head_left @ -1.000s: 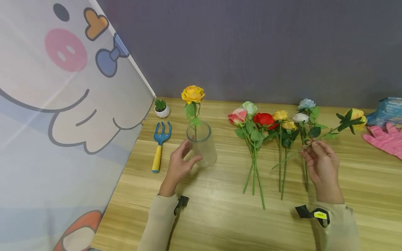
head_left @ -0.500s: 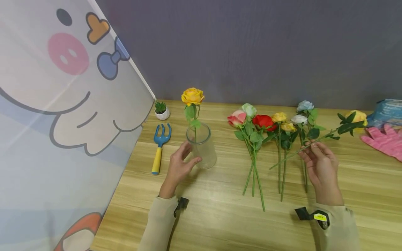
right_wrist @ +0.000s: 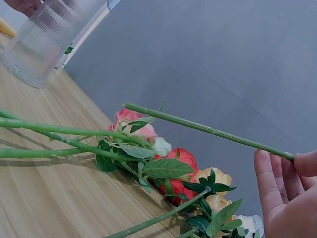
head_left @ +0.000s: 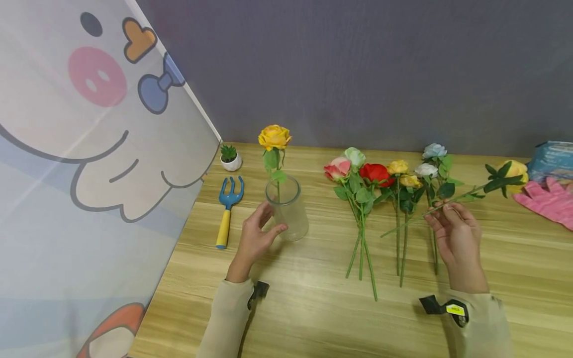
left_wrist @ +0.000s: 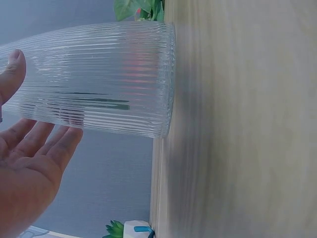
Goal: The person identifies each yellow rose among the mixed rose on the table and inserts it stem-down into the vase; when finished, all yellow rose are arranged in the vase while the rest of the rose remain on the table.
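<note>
- Leftward, garden fork (head_left: 227, 205) is laid on table (head_left: 322, 318).
- By left hand (head_left: 256, 236), thumb opposite fingers, glass vase (head_left: 296, 219) is clasped, yellow rose (head_left: 275, 137) inside.
- Loose flowers (head_left: 377, 174) are spread rightward.
- By right hand (head_left: 458, 241), tilted second rose (head_left: 517, 173) is pinched at stem.

Grey wall (head_left: 358, 74) behind wooden table (head_left: 313, 308)

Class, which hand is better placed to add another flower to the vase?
Probably the right hand: it pinches a yellow rose by its stem, while the left hand holds the vase.
</note>
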Demonstrator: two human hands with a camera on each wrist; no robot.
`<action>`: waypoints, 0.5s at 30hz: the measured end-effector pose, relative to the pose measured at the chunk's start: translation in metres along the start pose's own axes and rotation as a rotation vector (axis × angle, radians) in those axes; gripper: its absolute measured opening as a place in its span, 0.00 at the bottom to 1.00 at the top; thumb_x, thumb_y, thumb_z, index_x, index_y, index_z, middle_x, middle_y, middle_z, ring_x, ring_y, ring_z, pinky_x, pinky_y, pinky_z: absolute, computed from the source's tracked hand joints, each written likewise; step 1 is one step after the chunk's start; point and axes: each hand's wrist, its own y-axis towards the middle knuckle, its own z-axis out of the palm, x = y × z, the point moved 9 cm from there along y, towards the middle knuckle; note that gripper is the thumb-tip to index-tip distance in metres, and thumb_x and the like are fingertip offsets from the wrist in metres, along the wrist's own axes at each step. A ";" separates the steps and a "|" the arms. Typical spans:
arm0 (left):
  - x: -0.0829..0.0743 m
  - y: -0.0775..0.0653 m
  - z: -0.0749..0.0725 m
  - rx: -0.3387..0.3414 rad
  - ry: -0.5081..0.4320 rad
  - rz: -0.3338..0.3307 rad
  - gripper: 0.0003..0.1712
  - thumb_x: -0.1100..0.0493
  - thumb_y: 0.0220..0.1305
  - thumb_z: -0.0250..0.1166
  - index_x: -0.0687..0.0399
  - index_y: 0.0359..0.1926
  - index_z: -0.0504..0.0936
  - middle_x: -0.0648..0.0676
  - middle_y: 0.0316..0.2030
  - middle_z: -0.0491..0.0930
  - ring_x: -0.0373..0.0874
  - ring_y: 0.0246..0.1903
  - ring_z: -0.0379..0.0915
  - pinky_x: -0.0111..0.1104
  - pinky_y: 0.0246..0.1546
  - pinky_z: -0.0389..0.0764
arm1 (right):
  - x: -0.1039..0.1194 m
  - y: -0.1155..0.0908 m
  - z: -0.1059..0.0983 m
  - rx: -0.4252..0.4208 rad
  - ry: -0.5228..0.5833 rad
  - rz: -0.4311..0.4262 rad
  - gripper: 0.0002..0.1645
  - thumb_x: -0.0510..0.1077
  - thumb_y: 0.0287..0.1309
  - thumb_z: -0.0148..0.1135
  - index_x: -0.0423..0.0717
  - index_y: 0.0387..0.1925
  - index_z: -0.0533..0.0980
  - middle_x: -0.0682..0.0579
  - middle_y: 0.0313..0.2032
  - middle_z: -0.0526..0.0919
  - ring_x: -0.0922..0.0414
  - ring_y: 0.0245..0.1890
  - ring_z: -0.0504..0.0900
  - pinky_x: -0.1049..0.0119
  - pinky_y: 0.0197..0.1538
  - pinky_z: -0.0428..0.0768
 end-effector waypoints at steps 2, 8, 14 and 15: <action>0.000 0.000 0.000 -0.001 0.002 0.000 0.44 0.75 0.53 0.76 0.75 0.71 0.67 0.73 0.60 0.78 0.67 0.62 0.75 0.48 0.66 0.78 | -0.001 0.000 0.002 0.007 0.006 -0.004 0.12 0.24 0.73 0.47 0.26 0.36 0.77 0.35 0.35 0.85 0.44 0.35 0.88 0.56 0.39 0.93; 0.000 0.000 0.000 -0.001 0.003 0.000 0.44 0.74 0.53 0.76 0.74 0.71 0.68 0.73 0.60 0.78 0.66 0.63 0.75 0.47 0.66 0.78 | -0.001 -0.002 0.007 0.012 -0.037 -0.030 0.11 0.24 0.73 0.47 0.26 0.37 0.76 0.36 0.35 0.84 0.45 0.34 0.88 0.59 0.39 0.93; 0.000 0.000 0.000 0.001 0.004 0.009 0.43 0.74 0.54 0.76 0.75 0.70 0.68 0.73 0.60 0.78 0.67 0.62 0.75 0.47 0.66 0.78 | -0.002 -0.003 0.011 0.011 -0.087 -0.043 0.11 0.24 0.73 0.48 0.27 0.36 0.76 0.38 0.35 0.84 0.47 0.34 0.87 0.60 0.39 0.92; 0.000 0.000 0.000 0.001 0.003 0.008 0.43 0.75 0.54 0.75 0.75 0.70 0.68 0.73 0.60 0.78 0.67 0.62 0.75 0.47 0.66 0.78 | -0.002 -0.003 0.012 0.012 -0.080 -0.044 0.10 0.24 0.73 0.48 0.26 0.36 0.76 0.37 0.35 0.84 0.47 0.34 0.87 0.60 0.39 0.92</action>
